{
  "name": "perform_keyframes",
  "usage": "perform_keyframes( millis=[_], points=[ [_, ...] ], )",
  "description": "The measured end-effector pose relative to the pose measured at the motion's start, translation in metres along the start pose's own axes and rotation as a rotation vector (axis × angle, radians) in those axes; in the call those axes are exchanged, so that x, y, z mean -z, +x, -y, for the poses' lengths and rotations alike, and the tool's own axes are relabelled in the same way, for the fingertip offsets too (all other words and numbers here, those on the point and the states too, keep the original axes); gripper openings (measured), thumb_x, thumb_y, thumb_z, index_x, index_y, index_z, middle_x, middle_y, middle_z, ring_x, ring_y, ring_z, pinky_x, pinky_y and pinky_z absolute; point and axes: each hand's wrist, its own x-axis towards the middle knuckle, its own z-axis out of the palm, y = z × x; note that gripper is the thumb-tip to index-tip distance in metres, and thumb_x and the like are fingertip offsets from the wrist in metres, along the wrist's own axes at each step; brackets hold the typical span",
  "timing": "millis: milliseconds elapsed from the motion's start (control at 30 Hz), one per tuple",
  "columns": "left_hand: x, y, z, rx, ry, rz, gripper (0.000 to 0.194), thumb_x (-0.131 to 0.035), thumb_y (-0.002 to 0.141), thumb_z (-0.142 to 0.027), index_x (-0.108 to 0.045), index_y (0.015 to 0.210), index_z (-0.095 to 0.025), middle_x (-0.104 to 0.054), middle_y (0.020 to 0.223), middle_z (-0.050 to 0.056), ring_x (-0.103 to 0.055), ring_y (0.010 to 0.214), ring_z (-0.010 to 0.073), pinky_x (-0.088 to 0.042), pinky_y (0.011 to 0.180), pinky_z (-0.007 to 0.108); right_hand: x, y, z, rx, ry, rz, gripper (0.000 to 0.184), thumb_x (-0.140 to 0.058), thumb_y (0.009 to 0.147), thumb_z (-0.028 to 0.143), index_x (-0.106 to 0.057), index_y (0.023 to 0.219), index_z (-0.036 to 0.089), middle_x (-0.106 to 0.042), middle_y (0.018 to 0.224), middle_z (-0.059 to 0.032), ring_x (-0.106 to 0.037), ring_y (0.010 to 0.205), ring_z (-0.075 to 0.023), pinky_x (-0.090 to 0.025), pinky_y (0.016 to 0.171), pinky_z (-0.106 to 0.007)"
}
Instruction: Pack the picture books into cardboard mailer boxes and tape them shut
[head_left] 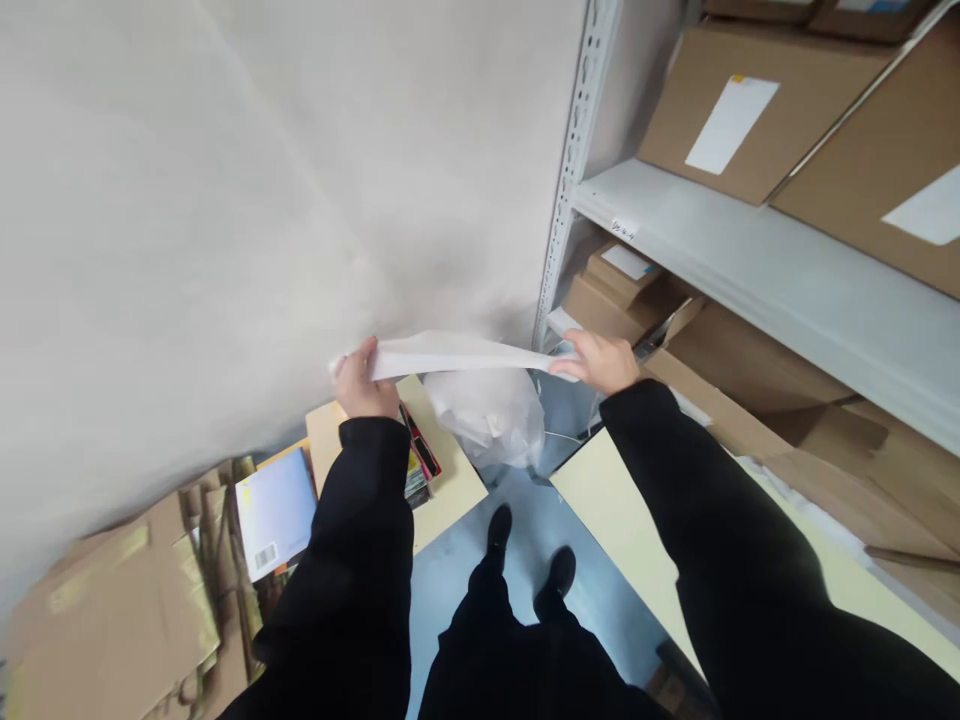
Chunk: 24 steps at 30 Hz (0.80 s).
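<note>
The left hand and right hand, both closed tight, stretched a white sheet between them, above a plastic bag. A handwritten shelf tag ended "4-4"; carton labels were illegible.

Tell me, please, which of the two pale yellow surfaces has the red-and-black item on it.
The left surface, beside the left sleeve: the red-and-black item lies there. The right surface, partly hidden by the right sleeve, shows none.

White strip, held between left hand and right hand, translucent bag seen below, labelled cartons shelved at right, cardboard stacked at left
</note>
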Motion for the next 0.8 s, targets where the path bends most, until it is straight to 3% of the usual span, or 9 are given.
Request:
perform_keyframes(
  millis=[100, 200, 300, 400, 500, 633, 800],
  points=[
    [0.018, 0.003, -0.024, -0.145, -0.045, -0.027, 0.038, -0.041, 0.069, -0.010, -0.058, 0.102, -0.016, -0.061, 0.108, 0.006, -0.053, 0.108, 0.0183, -0.031, 0.098, 0.036, 0.045, -0.039, 0.001, 0.137, -0.080, 0.053, 0.028, -0.048, 0.083, 0.035, -0.057, 0.104, 0.019, -0.060, 0.075, -0.0052, -0.055, 0.068, -0.0153, -0.037, 0.063, -0.025],
    [0.019, -0.007, -0.045, -0.256, -0.094, -0.022, 0.035, -0.040, 0.070, -0.012, -0.057, 0.100, -0.018, -0.061, 0.109, 0.005, -0.051, 0.110, 0.0178, -0.029, 0.099, 0.038, 0.084, -0.089, 0.009, 0.117, -0.141, 0.018, 0.024, -0.042, 0.084, 0.015, -0.060, 0.099, 0.021, -0.060, 0.074, -0.0042, -0.055, 0.073, -0.0154, -0.040, 0.069, -0.027],
    [0.003, -0.028, -0.064, -0.444, -0.195, 0.071, 0.039, -0.041, 0.068, -0.013, -0.055, 0.104, -0.020, -0.061, 0.111, 0.005, -0.049, 0.112, 0.0180, -0.029, 0.099, 0.038, 0.116, -0.145, 0.017, -0.073, -0.230, -0.045, 0.026, -0.042, 0.079, 0.008, -0.061, 0.091, 0.021, -0.063, 0.086, -0.0068, -0.057, 0.088, -0.0193, -0.043, 0.077, -0.034],
    [-0.023, -0.059, -0.091, -0.662, -0.327, 0.289, 0.046, -0.042, 0.066, -0.013, -0.055, 0.109, -0.020, -0.058, 0.116, 0.007, -0.047, 0.115, 0.0202, -0.028, 0.100, 0.039, 0.143, -0.209, 0.020, -0.299, -0.263, -0.012, 0.033, -0.040, 0.074, 0.002, -0.061, 0.091, 0.021, -0.059, 0.111, -0.0068, -0.051, 0.109, -0.0213, -0.042, 0.088, -0.039],
    [-0.051, -0.099, -0.128, -0.830, -0.449, 0.551, 0.050, -0.037, 0.067, -0.009, -0.054, 0.114, -0.018, -0.056, 0.119, 0.008, -0.047, 0.115, 0.0195, -0.028, 0.101, 0.036, 0.163, -0.282, 0.022, -0.525, -0.272, 0.040, 0.050, -0.035, 0.068, -0.003, -0.056, 0.105, 0.022, -0.054, 0.122, -0.0042, -0.046, 0.116, -0.0180, -0.040, 0.096, -0.039],
    [-0.076, -0.155, -0.179, -1.089, -0.399, 0.978, 0.057, -0.030, 0.071, -0.002, -0.048, 0.122, -0.019, -0.048, 0.128, 0.006, -0.040, 0.120, 0.0160, -0.026, 0.103, 0.033, 0.165, -0.379, 0.030, -0.761, -0.308, 0.051, 0.064, -0.032, 0.063, -0.005, -0.050, 0.119, 0.020, -0.050, 0.126, -0.0047, -0.042, 0.119, -0.0179, -0.038, 0.100, -0.039],
    [-0.099, -0.229, -0.203, -1.292, -0.201, 1.343, 0.069, -0.027, 0.068, 0.006, -0.037, 0.131, -0.021, -0.036, 0.137, 0.003, -0.026, 0.128, 0.0151, -0.023, 0.105, 0.034, 0.119, -0.475, 0.037, -0.843, -0.194, 0.180, 0.061, -0.027, 0.071, -0.005, -0.045, 0.125, 0.017, -0.045, 0.130, -0.0079, -0.033, 0.125, -0.0187, -0.035, 0.101, -0.040]
  ],
)
